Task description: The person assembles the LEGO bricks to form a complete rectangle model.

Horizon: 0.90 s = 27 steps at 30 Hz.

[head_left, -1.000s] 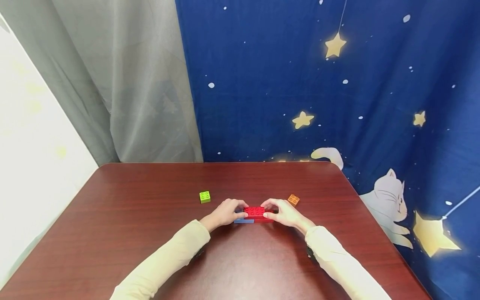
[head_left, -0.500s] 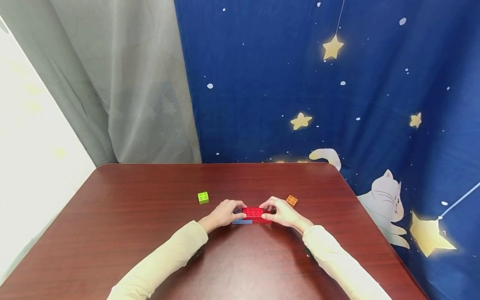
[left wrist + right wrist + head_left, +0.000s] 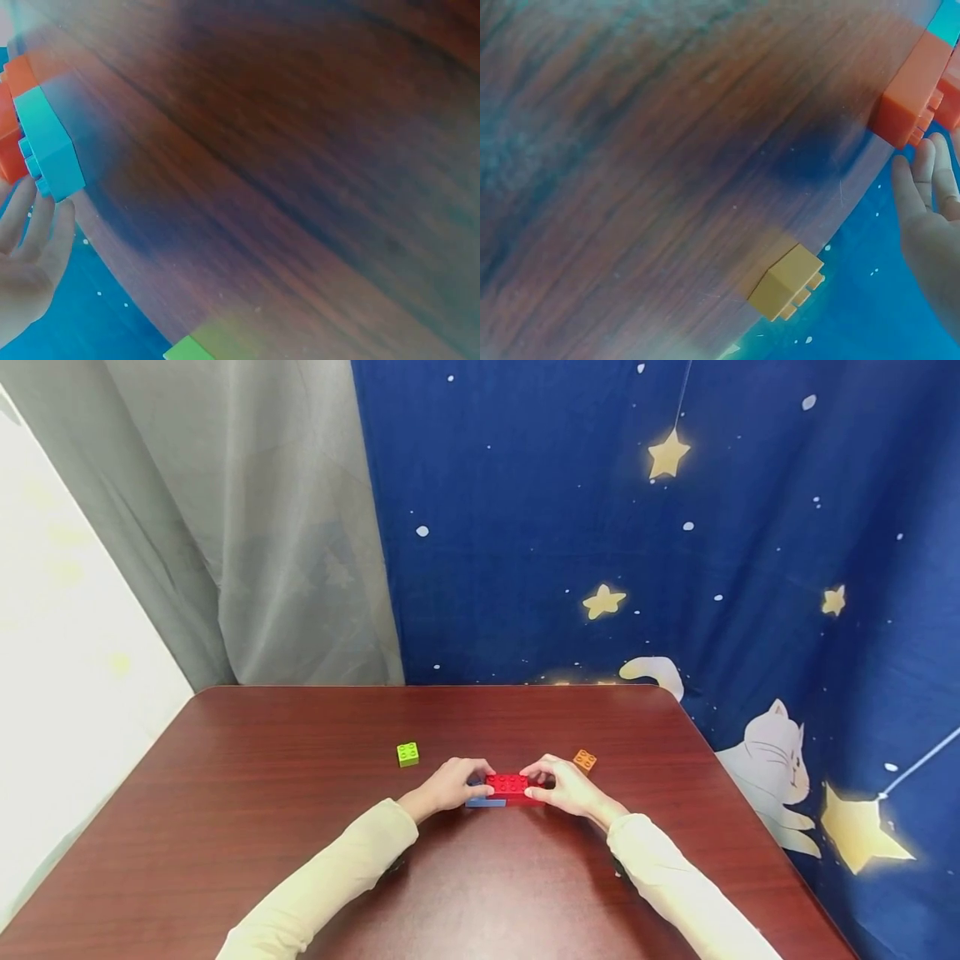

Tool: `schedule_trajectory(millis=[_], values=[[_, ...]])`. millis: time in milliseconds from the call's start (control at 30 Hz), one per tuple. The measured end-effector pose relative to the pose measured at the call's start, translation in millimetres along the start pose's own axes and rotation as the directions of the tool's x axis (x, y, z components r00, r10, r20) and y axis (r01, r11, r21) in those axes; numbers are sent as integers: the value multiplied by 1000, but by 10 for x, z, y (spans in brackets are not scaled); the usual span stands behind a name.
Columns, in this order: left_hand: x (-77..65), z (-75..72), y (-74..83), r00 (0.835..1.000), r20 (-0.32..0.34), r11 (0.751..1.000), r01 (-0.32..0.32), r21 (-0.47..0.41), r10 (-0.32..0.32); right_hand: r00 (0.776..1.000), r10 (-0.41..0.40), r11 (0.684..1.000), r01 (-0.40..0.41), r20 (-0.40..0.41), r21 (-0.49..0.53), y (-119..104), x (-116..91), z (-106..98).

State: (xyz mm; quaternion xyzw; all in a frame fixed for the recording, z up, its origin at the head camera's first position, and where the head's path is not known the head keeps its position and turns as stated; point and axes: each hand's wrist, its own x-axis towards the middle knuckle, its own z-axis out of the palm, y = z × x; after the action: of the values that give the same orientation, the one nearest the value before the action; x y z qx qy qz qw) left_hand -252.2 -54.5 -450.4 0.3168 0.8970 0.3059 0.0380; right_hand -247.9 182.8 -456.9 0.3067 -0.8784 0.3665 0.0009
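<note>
A red eight-stud building brick [image 3: 507,784] lies across a blue brick [image 3: 486,802] on the left and another red brick [image 3: 527,802] on the right, bridging the two. My left hand [image 3: 452,783] pinches the upper red brick's left end between thumb and fingers. At its right end, my right hand [image 3: 567,786] grips it the same way. In the left wrist view, the blue brick [image 3: 52,146] shows bare studs beside the fingertips. The right wrist view has the lower red brick [image 3: 913,90] close by the right fingers, its end studs uncovered.
On the dark red-brown table [image 3: 300,735], a lime green four-stud brick [image 3: 407,754] lies behind and left of the hands. An orange four-stud brick [image 3: 585,760] sits just behind the right hand. Past the table's far edge hang a grey curtain [image 3: 300,527] and a blue starry one [image 3: 510,527].
</note>
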Motion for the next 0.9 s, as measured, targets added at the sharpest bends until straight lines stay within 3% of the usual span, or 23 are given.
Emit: schedule_trajectory(millis=[267,567,900], values=[[-3,-16,0,999,-1,998,-36,42,36,1000,-2,1000,2,1,-7,8,-2,8],[-6,-8,16,1000,9,998,6,55,-7,1000,-4,1000,4,6,9,-3,7,1],[-9,-7,24,1000,8,999,10,52,-10,1000,1,998,-1,10,57,-42,-11,-21]])
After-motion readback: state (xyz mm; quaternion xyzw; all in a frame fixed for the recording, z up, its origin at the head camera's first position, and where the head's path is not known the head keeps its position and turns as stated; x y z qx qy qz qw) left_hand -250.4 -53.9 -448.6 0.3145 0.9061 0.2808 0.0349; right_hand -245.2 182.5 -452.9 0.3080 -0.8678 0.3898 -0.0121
